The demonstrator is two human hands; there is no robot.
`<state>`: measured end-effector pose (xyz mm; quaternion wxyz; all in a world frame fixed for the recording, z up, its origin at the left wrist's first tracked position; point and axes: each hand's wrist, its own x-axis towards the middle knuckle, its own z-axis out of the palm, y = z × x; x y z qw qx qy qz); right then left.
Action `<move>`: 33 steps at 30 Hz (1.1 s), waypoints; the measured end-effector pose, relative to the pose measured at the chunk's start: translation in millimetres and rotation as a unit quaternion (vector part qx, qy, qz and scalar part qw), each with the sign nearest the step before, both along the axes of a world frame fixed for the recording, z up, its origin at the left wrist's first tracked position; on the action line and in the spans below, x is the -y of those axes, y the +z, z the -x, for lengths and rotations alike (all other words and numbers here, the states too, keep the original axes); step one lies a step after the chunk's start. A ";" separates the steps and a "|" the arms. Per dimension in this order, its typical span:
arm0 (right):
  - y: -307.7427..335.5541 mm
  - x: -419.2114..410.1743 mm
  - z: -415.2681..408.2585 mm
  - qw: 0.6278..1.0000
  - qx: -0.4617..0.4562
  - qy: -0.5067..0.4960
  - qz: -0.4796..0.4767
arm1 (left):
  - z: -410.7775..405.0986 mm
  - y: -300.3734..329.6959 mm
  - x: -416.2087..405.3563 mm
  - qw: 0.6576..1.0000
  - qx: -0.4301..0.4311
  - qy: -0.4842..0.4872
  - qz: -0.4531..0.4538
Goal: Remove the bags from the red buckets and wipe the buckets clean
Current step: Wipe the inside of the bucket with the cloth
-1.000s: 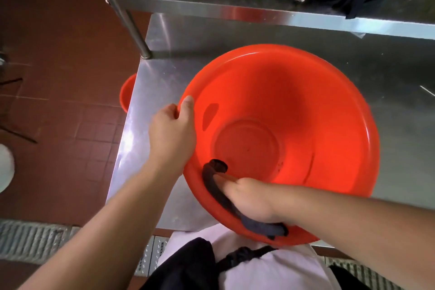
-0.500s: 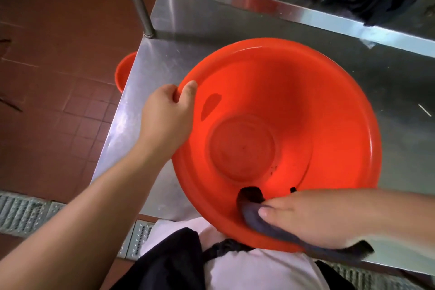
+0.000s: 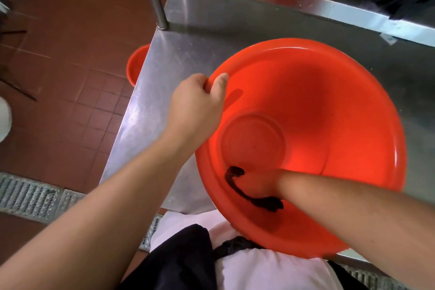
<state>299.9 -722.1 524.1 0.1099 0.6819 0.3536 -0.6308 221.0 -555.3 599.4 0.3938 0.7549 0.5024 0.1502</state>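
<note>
Since half a second ago the right hand (image 3: pixel 260 187) has slid its dark cloth (image 3: pixel 249 196) leftward along the near inner wall. The left hand (image 3: pixel 196 107) is closed on the left rim of the red bucket (image 3: pixel 329 106), which is tilted on the steel surface (image 3: pixel 150 110) between both hands. Right of it, the right hand presses the cloth inside the glossy, bagless bucket.

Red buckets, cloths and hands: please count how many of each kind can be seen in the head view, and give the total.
Red buckets: 2, the large bucket on the steel table and a second bucket partly hidden beyond the table's edge
Dark cloths: 1, the cloth under the right hand
Hands: 2, with the left hand gripping the large bucket's rim
Total: 5
</note>
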 end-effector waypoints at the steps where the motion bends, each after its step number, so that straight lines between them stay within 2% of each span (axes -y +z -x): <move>1: -3.0 0.5 -0.4 1.000 0.003 0.009 0.011 | -0.3 0.2 -0.5 1.000 -0.002 -0.002 -0.003; 3: -2.6 2.2 0.1 0.999 0.011 0.021 0.027 | -0.6 1.4 -1.8 1.000 -0.007 -0.010 -0.012; 5: 0.6 8.5 -2.9 0.999 0.022 0.025 -0.005 | -1.0 2.0 -3.0 1.000 -0.010 -0.021 -0.018; 7: 10.6 22.5 -10.9 0.996 0.022 0.071 -0.040 | -0.9 1.0 -3.7 0.999 -0.012 -0.022 -0.021; 11: 57.4 76.7 -31.9 0.980 -0.041 0.170 -0.092 | 1.0 0.3 -5.2 0.999 -0.014 -0.022 -0.025; 15: 107.0 121.5 -43.1 0.980 0.042 0.123 -0.150 | -0.5 -0.1 -2.3 0.999 -0.013 -0.024 -0.020; 17: 113.7 113.2 -43.8 0.983 0.036 0.130 -0.127 | -0.2 -0.9 -2.1 1.000 -0.012 -0.022 -0.016; 21: 86.1 69.3 -42.9 0.991 0.012 0.130 0.005 | 1.5 -0.2 -0.9 1.000 -0.011 -0.022 -0.018; 24: 34.5 48.8 -34.0 0.978 0.039 0.190 0.077 | 0.8 -0.5 0.3 1.000 -0.013 -0.016 -0.020; 28: -27.1 32.0 -29.0 0.976 0.040 0.183 0.110 | -1.6 -2.5 -1.4 1.000 -0.019 -0.017 -0.018; 33: -47.0 23.2 -23.2 0.990 0.067 0.090 0.090 | -4.9 -0.6 -4.2 0.999 -0.019 -0.029 -0.013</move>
